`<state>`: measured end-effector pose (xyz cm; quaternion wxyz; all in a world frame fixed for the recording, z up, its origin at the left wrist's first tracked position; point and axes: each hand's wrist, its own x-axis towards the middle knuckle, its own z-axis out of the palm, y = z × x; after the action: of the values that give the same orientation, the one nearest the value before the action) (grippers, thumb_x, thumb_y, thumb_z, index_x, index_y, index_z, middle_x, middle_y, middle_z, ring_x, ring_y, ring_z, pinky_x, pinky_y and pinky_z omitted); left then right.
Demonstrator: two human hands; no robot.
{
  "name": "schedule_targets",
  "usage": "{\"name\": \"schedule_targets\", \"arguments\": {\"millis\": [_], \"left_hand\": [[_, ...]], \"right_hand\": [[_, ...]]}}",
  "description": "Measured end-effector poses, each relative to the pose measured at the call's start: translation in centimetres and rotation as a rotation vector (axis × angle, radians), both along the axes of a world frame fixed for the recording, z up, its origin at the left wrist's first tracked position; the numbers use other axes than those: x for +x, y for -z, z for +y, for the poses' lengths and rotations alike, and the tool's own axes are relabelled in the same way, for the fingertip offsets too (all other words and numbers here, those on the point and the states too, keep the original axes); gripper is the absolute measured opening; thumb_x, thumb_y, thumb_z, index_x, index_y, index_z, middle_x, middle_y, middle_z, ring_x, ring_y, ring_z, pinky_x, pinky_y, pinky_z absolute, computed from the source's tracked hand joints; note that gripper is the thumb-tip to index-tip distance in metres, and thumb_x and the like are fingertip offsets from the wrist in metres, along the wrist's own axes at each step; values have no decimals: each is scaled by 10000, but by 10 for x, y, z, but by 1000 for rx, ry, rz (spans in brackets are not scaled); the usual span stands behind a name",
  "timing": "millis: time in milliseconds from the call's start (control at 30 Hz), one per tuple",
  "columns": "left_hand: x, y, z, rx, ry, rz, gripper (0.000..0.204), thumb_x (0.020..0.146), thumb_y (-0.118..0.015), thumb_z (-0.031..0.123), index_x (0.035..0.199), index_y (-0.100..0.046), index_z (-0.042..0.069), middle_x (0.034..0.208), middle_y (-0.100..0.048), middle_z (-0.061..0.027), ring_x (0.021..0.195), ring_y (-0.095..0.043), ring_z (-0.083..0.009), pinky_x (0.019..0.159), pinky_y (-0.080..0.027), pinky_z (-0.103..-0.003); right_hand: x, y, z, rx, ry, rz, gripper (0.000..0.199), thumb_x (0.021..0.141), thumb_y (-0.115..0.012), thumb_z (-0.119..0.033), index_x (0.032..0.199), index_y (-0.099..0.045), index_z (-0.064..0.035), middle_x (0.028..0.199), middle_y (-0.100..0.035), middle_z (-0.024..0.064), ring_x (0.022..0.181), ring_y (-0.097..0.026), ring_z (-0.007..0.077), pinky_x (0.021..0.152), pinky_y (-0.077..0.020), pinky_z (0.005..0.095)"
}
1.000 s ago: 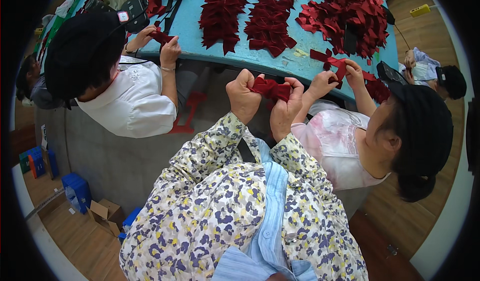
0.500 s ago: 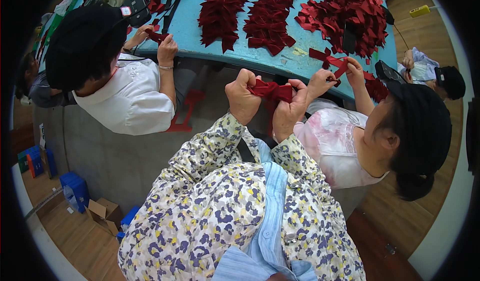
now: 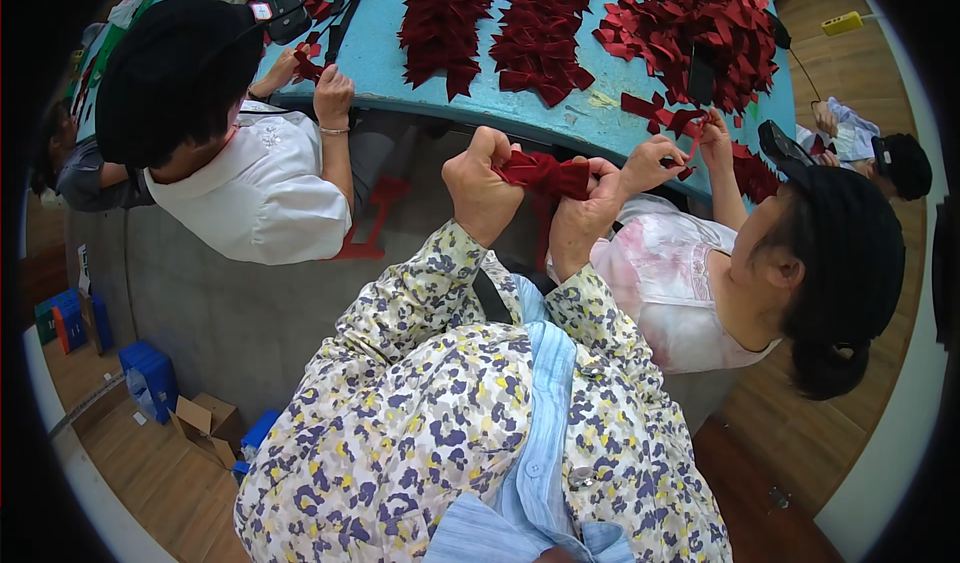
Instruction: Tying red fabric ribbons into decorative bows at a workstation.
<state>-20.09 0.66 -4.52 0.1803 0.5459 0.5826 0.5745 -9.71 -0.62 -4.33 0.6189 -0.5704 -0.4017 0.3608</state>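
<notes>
A dark red velvet bow [image 3: 545, 175] is stretched between my two hands, just off the table's near edge. My left hand [image 3: 482, 185] is closed, its thumb and fingers pinching the bow's left end. At the other end, my right hand [image 3: 583, 218] grips the bow between thumb and fingers. The bow's knot lies in the middle, between the hands. Ahead on the blue table [image 3: 400, 88] lie two columns of finished-looking red bows, a left column [image 3: 442, 28] and a right column [image 3: 540, 43].
A big heap of red ribbon pieces [image 3: 690, 33] covers the table's right side, with a black phone [image 3: 700, 81] on it. Close on my left sits a co-worker in white [image 3: 265, 183]; another co-worker [image 3: 665, 273] sits close on my right. Both handle red ribbon. Behind left stands a cardboard box [image 3: 208, 425].
My hands have shifted slightly left and the bow has turned a little, pulled flatter between them. The right co-worker's hands have moved with their ribbon.
</notes>
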Motion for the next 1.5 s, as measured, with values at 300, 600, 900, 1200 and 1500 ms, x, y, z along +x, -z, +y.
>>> {"name": "schedule_targets", "arguments": {"millis": [300,600,900,1200,1500], "left_hand": [[11,-7,1,145,2,-67,282,731,-726,-21,768,-460,65,563,-452,29,552,-395,-4,479,-331,-174],[16,-4,6,142,-51,9,284,762,-741,48,749,-458,68,532,-403,19,489,-349,-34,444,-310,-191],[6,-10,11,125,-66,87,311,591,-756,40,749,-491,85,554,-467,-46,469,-480,-195,455,-365,-305],[-8,-24,13,251,-51,264,303,597,-760,107,737,-492,88,576,-494,-65,494,-508,-253,466,-379,-331],[-11,-28,15,311,-7,337,295,598,-767,117,740,-510,90,573,-497,-57,493,-516,-242,467,-385,-326]], "right_hand": [[9,12,-7,9,-44,-39,256,747,-468,38,998,-490,-9,802,-566,58,738,-537,127,681,-459,249],[16,10,-1,-4,-81,-42,175,863,-452,33,1033,-454,-11,911,-517,36,792,-529,76,691,-432,183],[10,-4,7,17,-58,-31,274,754,-455,36,1025,-465,0,799,-604,87,706,-572,129,661,-469,246],[4,-10,8,56,-58,7,302,753,-449,43,1052,-451,3,799,-564,72,715,-525,126,674,-442,244],[8,-12,7,35,-76,-18,278,787,-485,35,1060,-453,-9,773,-571,44,699,-535,108,656,-443,225]]}}
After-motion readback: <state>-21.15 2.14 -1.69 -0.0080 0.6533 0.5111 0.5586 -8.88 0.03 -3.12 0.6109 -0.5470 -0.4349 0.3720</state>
